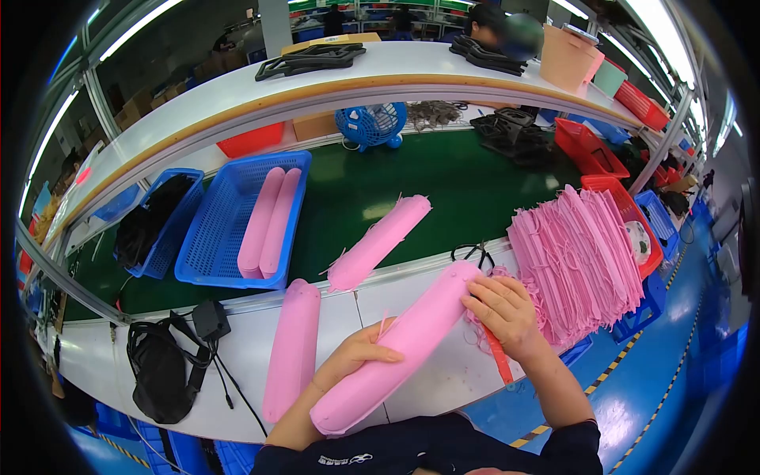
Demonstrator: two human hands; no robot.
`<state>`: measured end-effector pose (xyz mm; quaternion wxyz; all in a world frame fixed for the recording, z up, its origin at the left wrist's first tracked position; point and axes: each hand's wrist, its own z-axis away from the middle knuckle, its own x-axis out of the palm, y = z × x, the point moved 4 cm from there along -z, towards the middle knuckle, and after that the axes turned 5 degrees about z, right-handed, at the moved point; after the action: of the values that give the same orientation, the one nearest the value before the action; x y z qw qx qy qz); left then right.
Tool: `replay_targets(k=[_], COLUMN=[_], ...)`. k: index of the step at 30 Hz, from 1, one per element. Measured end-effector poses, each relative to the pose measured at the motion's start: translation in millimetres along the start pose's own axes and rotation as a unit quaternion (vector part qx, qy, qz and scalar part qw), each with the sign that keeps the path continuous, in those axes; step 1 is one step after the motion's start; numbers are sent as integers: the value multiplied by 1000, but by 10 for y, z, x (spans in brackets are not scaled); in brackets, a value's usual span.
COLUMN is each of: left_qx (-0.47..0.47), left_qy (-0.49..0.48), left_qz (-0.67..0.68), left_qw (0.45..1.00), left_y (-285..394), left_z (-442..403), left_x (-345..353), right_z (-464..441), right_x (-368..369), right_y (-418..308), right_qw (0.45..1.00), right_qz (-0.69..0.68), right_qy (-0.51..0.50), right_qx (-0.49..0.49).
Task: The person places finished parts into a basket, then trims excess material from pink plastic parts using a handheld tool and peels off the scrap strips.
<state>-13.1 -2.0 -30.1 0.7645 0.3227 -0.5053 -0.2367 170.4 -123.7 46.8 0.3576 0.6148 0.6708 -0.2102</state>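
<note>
A long pink fabric roll [396, 348] lies tilted across the front of the white bench, close to my body. My left hand [358, 356] grips it around the middle, thumb on top. At its upper right end, the fingers of my right hand [507, 313] are closed on the edge. Below that hand is a slim red tool [497, 355]; whether the hand holds it or it lies on the bench I cannot tell. Another pink roll [291, 348] rests to the left. A third pink roll [380, 241], with loose threads, lies on the green surface beyond.
A blue basket [207, 237] at the left holds two pink rolls. To the right stands a tall stack of pink fabric pieces [578, 265], with black-handled scissors [473, 253] beside it. A black pouch [162, 372], a power adapter [210, 320] and a blue fan [372, 125] are around.
</note>
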Motion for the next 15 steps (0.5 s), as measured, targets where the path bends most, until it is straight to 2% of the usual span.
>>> replay_targets(k=[6, 9, 11, 13, 14, 15], left_qx=[-8, -16, 12, 5, 18, 8], left_qy=[3, 16, 20, 13, 1, 3], left_qz=[74, 125, 124, 124, 118, 126], left_qw=[997, 992, 992, 992, 993, 992], left_y=[-34, -84, -191, -182, -155, -165], left_z=[16, -4, -60, -45, -55, -63], left_x=[-6, 12, -57, -79, -85, -88], right_z=[4, 41, 80, 239, 403, 578], right_x=[-35, -28, -12, 41, 142, 237], right_y=[-2, 8, 72, 439, 695, 855], right_qw=[998, 998, 999, 974, 943, 883], right_qz=[-3, -14, 16, 76, -18, -109], right_qy=[1, -10, 23, 159, 182, 203], right_qx=[-59, -65, -27, 140, 279, 409])
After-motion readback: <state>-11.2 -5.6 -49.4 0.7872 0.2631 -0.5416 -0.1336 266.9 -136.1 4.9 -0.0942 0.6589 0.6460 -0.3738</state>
